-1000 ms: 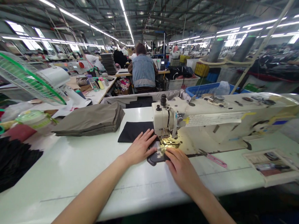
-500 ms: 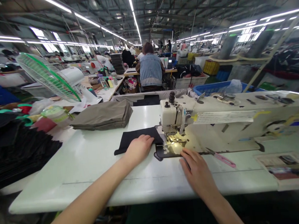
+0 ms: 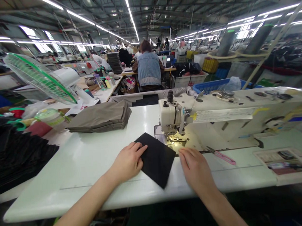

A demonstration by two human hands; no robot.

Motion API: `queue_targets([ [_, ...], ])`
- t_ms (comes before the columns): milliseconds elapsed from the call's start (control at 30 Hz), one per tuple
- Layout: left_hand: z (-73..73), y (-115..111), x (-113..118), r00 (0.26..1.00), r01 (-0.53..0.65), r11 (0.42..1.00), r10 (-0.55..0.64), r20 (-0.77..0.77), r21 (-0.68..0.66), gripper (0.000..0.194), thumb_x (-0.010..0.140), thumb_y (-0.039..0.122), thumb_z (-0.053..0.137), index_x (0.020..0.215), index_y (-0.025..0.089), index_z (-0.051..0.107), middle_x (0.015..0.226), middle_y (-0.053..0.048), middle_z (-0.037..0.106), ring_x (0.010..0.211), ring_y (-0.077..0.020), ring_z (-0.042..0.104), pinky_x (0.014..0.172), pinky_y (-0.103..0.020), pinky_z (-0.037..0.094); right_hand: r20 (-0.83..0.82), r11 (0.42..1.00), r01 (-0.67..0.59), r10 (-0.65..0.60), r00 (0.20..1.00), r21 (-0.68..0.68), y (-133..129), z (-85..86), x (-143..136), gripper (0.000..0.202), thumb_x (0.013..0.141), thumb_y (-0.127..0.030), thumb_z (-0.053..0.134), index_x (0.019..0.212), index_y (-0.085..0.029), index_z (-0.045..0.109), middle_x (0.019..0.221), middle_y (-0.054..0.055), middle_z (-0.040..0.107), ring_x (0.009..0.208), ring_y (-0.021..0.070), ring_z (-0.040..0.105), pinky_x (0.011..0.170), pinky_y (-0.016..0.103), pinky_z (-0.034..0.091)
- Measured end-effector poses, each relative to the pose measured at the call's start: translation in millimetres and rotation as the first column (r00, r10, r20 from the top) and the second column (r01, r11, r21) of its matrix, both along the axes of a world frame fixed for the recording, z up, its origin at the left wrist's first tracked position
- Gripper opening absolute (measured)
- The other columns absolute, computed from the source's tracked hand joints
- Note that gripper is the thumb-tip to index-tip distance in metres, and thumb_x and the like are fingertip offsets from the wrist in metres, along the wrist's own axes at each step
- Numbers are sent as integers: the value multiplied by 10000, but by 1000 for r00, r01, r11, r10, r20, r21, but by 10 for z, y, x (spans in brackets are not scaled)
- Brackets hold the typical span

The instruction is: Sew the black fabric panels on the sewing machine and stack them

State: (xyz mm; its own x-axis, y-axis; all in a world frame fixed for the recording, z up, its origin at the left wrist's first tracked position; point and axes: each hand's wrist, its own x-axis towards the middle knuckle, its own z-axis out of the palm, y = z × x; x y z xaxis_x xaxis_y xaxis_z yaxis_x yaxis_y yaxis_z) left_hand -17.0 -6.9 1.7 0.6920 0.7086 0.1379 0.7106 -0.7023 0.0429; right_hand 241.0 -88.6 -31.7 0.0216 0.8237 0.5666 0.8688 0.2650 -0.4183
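Note:
A folded black fabric piece [image 3: 158,159] lies turned cornerwise on the table in front of the sewing machine [image 3: 170,117]. My left hand [image 3: 130,160] is closed on its left edge, with the index finger stretched over the top and the thumb at the side. Just past the fabric's right corner is my right hand [image 3: 197,166], its fingers pinched together at the front edge of the machine bed. Whatever those fingertips hold, if anything, is hidden. The lit presser foot [image 3: 176,139] stands behind the fabric, apart from it.
Pink-handled scissors [image 3: 224,157] lie right of my right hand, left of a tray of small tools [image 3: 284,163]. A grey-brown fabric stack [image 3: 101,117] sits at the back left, near a fan [image 3: 43,77]. Black pieces [image 3: 17,155] pile up far left. Ahead sits a person [image 3: 149,68].
The black fabric has come away from beside the presser foot toward me and turned cornerwise. My left hand has moved left and nearer to me with it; my right hand stays by the machine bed.

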Motion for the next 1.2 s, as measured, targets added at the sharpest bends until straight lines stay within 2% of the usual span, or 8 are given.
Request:
queue_targets([
  [67, 16, -114, 63, 1000, 0, 1000, 0, -29, 3, 527, 791, 166, 530, 1310, 164, 621, 1185, -146, 647, 1095, -315, 616, 1000, -497, 501, -33, 996, -84, 85, 996, 19, 29, 123, -274, 319, 1019, -207, 401, 1131, -151, 695, 1116, 129, 718, 1055, 252, 654, 983, 461, 534],
  [167, -106, -185, 90, 994, 108, 994, -108, 12, 17, 594, 864, 233, 504, 1450, 140, 481, 1458, -161, 514, 1368, -322, 455, 1166, -512, 343, -7, 944, -328, 328, 945, -27, 101, 149, -700, 435, 1014, -216, 397, 1418, -106, 513, 1449, 152, 547, 1348, 239, 499, 1113, 424, 459],
  [267, -312, -205, 28, 994, 111, 993, -111, 10, 52, 648, 954, 303, 442, 1567, 158, 288, 1616, -140, 321, 1495, -300, 284, 1210, -507, 264, 50, 951, -269, 279, 959, -150, 157, -11, -851, 526, 1011, -325, 461, 1454, -42, 460, 1516, 197, 462, 1428, 289, 409, 1149, 481, 412],
  [400, -433, -279, -54, 999, 48, 995, -47, -5, 91, 651, 966, 302, 443, 1577, 162, 269, 1631, -143, 276, 1509, -310, 252, 1204, -519, 274, 103, 975, -136, 155, 982, -176, 68, -226, -506, 483, 1004, -260, 452, 1456, -91, 477, 1514, 172, 470, 1419, 290, 425, 1147, 516, 404],
  [600, -223, -303, 204, 994, -108, 991, 108, 8, 74, 541, 971, 517, 485, 1363, 157, 578, 1468, -183, 530, 1396, -383, 442, 1159, -620, 300, 187, 968, -180, 211, 959, -174, -93, -248, 72, 456, 995, -256, 481, 1436, -144, 506, 1492, 125, 514, 1388, 280, 466, 1119, 497, 443],
  [667, -153, -235, 360, 999, -29, 999, 29, 18, 23, 481, 1008, 462, 447, 1371, 171, 569, 1491, -159, 512, 1420, -347, 421, 1179, -591, 284, 192, 959, -213, 248, 950, -186, -45, -224, 108, 449, 990, -242, 487, 1430, -158, 512, 1488, 118, 520, 1386, 273, 467, 1127, 502, 431],
  [800, -139, -66, 542, 977, 215, 970, -214, 22, -117, 568, 1039, 456, 398, 1555, 230, 317, 1633, -93, 287, 1510, -268, 260, 1211, -515, 253, 165, 949, -255, 286, 944, -184, 133, -167, 105, 430, 976, -219, 507, 1403, -171, 538, 1439, 121, 568, 1343, 270, 507, 1115, 521, 437],
  [1200, -147, 121, 541, 983, 182, 968, -185, 3, -175, 629, 1029, 554, 361, 1566, 234, 295, 1649, -76, 235, 1524, -269, 216, 1229, -512, 178, 71, 952, -277, 288, 955, -131, 280, -178, 158, 316, 943, -195, 594, 1251, -163, 656, 1296, 132, 663, 1229, 280, 585, 1065, 514, 487],
])
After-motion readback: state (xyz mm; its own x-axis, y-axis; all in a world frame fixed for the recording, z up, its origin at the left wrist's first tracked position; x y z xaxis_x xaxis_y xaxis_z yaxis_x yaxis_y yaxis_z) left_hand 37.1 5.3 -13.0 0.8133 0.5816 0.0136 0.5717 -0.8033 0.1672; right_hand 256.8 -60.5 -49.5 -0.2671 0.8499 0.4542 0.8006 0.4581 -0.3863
